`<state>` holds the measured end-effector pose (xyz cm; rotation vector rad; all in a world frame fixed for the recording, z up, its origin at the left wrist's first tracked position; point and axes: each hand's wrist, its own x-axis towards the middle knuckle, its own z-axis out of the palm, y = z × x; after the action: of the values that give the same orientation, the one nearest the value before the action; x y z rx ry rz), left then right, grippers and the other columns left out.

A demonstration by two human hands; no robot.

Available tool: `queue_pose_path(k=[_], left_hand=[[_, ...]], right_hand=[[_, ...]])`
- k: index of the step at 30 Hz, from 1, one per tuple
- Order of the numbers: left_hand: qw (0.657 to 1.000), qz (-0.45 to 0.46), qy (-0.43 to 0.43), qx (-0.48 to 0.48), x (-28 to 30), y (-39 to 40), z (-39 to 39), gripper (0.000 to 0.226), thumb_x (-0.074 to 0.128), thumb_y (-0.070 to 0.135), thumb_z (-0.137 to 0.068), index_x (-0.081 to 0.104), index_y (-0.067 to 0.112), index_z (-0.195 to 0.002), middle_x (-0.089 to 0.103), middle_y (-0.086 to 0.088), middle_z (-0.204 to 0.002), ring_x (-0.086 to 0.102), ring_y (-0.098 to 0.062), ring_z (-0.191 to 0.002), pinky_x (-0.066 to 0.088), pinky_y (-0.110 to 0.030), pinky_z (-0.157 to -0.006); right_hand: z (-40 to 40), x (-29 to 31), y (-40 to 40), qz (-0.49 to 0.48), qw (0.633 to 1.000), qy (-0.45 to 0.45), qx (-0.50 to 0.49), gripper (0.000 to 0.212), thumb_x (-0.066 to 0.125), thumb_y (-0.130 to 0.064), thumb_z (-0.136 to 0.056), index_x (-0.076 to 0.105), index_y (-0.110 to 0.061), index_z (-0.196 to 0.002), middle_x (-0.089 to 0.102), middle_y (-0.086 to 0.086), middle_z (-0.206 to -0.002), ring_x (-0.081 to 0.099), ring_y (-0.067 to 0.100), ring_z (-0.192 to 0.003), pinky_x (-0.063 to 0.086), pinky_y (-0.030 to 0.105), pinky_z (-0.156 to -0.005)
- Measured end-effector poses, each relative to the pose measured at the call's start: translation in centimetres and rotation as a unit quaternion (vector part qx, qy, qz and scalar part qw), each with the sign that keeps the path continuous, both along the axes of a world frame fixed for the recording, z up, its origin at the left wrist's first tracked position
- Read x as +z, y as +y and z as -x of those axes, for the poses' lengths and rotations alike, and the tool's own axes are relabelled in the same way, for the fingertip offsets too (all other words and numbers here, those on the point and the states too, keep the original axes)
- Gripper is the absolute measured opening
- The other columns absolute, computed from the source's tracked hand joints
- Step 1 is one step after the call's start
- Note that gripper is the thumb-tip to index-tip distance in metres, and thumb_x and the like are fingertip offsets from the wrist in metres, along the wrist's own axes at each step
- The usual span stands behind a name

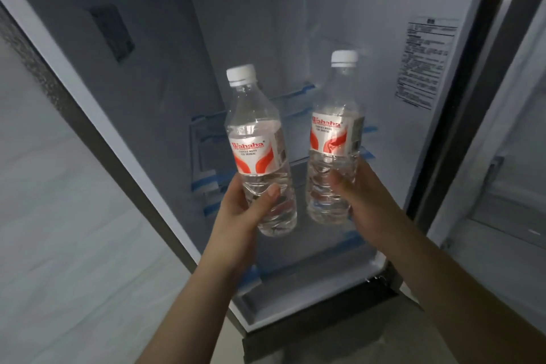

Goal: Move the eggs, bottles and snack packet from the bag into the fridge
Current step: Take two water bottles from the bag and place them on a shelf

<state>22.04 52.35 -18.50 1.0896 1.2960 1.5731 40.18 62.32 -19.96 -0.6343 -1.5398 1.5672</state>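
- Left hand [248,210] has its grip wrapped round the lower part of the left bottle [260,156]; right hand [360,198] holds the right bottle [334,139] the same way.
- Both bottles stand nearly upright, caps up, side by side but apart.
- The open fridge [153,74] lies straight ahead, past both bottles; its shelves [298,168] look bare.
- Neither hand is clearly nearer.
- Bag, eggs and snack packet are out of view.

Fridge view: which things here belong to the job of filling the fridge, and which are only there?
Belong to the job:
- left bottle, held by the left hand
- right bottle, held by the right hand
- fridge, open

Only there:
- printed label on the fridge's inner wall
- tiled wall
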Motion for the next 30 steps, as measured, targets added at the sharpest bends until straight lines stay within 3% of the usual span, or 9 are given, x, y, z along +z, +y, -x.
queue_pose_path(k=[5, 11, 15, 21, 25, 30], left_hand=[[0.999, -0.024, 0.023, 0.022, 0.8, 3.3, 3.1, 0.049, 0.072, 0.03, -0.081, 0.056, 0.023, -0.127, 0.07, 0.003, -0.118, 0.067, -0.018, -0.108, 0.051, -0.04, -0.093], [0.998, -0.04, 0.025, 0.05, 1.3, 7.2, 5.2, 0.058, 0.078, 0.032, -0.075, 0.057, 0.018, -0.126, 0.071, -0.002, -0.116, 0.068, -0.022, -0.106, 0.052, -0.051, -0.095], [0.997, -0.034, 0.024, 0.065, 1.3, 9.5, 5.8, 0.057, 0.082, 0.031, -0.075, 0.058, 0.018, -0.125, 0.071, 0.0, -0.115, 0.068, -0.019, -0.106, 0.052, -0.049, -0.096], [0.995, -0.028, 0.034, 0.094, 1.4, 13.3, 6.3, 0.06, 0.083, 0.035, -0.074, 0.057, 0.02, -0.126, 0.07, 0.002, -0.119, 0.067, -0.017, -0.109, 0.051, -0.048, -0.098], [0.995, -0.032, 0.03, 0.093, 1.5, 15.5, 6.6, 0.057, 0.082, 0.028, -0.078, 0.056, 0.018, -0.127, 0.069, 0.0, -0.12, 0.067, -0.019, -0.11, 0.051, -0.049, -0.098], [0.992, -0.022, 0.034, 0.116, 1.3, 18.3, 7.8, 0.062, 0.084, 0.029, -0.074, 0.055, 0.018, -0.128, 0.069, 0.0, -0.12, 0.066, -0.019, -0.111, 0.049, -0.048, -0.1]], right_hand=[[3.9, 2.1, 2.9, -0.024, 0.999, 0.003, -0.025, 0.081, 0.077, -0.06, -0.069, 0.044, -0.034, -0.138, 0.06, -0.002, -0.133, 0.057, 0.023, -0.124, 0.041, 0.059, -0.104], [6.0, 2.8, 6.3, -0.025, 0.999, 0.005, -0.029, 0.07, 0.073, -0.046, -0.075, 0.045, -0.027, -0.136, 0.063, 0.002, -0.128, 0.061, 0.023, -0.117, 0.044, 0.056, -0.102], [7.0, 3.3, 8.9, -0.024, 0.999, 0.01, -0.028, 0.071, 0.073, -0.047, -0.075, 0.047, -0.023, -0.136, 0.062, 0.007, -0.128, 0.061, 0.026, -0.117, 0.045, 0.057, -0.101], [8.4, 3.9, 12.5, -0.054, 0.998, -0.018, -0.013, 0.046, 0.067, -0.041, -0.085, 0.055, -0.029, -0.128, 0.068, -0.003, -0.119, 0.067, 0.015, -0.108, 0.051, 0.047, -0.094], [9.3, 4.1, 15.3, -0.055, 0.998, -0.026, 0.013, 0.045, 0.065, -0.042, -0.087, 0.056, -0.025, -0.128, 0.068, 0.002, -0.122, 0.065, 0.022, -0.112, 0.048, 0.054, -0.098], [10.5, 3.7, 18.2, -0.054, 0.998, -0.024, 0.027, 0.048, 0.066, -0.042, -0.086, 0.055, -0.029, -0.132, 0.065, -0.004, -0.126, 0.062, 0.016, -0.117, 0.048, 0.047, -0.1]])
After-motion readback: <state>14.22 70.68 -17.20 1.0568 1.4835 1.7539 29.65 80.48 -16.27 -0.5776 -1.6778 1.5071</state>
